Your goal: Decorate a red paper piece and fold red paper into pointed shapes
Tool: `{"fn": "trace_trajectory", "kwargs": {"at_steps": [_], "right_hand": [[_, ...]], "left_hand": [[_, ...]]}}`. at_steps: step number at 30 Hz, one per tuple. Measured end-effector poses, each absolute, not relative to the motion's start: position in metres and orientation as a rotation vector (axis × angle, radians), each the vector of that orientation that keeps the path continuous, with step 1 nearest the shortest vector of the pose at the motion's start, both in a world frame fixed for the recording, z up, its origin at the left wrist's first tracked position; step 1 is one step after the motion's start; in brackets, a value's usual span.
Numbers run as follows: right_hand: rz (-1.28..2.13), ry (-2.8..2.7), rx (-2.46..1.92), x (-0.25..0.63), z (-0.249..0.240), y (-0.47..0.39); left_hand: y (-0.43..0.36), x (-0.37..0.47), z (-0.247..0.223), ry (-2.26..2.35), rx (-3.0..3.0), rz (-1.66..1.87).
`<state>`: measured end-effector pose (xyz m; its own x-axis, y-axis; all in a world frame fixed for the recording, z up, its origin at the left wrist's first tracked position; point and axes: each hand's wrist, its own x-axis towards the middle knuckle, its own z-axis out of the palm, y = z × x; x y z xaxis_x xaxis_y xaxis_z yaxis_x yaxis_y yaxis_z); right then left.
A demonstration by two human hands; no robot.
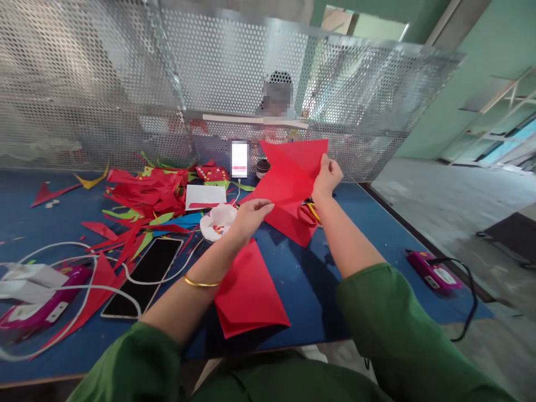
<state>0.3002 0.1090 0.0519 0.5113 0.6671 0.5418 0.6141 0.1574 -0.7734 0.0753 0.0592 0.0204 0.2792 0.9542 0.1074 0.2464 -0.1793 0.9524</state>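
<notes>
A creased sheet of red paper (288,173) is raised above the blue table. My right hand (328,174) pinches its upper right edge. My left hand (253,216) has its fingers together at the sheet's lower left; whether paper is between them is too small to tell. Red-handled scissors (307,215) lie by the sheet, beneath my right wrist. Nearer to me, a folded red paper (253,293) rests on the table, partly behind my left forearm. A white bowl (208,228) with small red and orange bits stands just left of my left hand.
Red, green and blue paper scraps (146,192) heap at the left, near a dark phone (146,273), white cables and a purple device. Another purple device (433,271) sits at the right edge. A lit phone (239,159) stands before the perforated metal screen (226,61), with a person behind.
</notes>
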Motion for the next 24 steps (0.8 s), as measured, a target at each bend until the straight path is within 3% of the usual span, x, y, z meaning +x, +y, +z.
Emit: {"fn": "trace_trajectory", "kwargs": {"at_steps": [6,10,17,24], "right_hand": [[0.047,-1.513,-1.801,0.273,0.002,0.089],[0.141,-1.888,-1.976,0.267,0.005,0.071],[0.166,-2.07,-2.359,0.309,0.055,0.075],[0.306,-1.98,-2.573,0.326,0.019,0.079]], "left_hand": [[0.089,0.096,-0.01,1.341,1.74,1.145],[0.091,0.095,-0.017,1.377,1.966,1.115],[0.078,0.098,-0.02,1.296,2.417,0.879],[0.08,0.103,-0.015,1.142,2.732,0.531]]}}
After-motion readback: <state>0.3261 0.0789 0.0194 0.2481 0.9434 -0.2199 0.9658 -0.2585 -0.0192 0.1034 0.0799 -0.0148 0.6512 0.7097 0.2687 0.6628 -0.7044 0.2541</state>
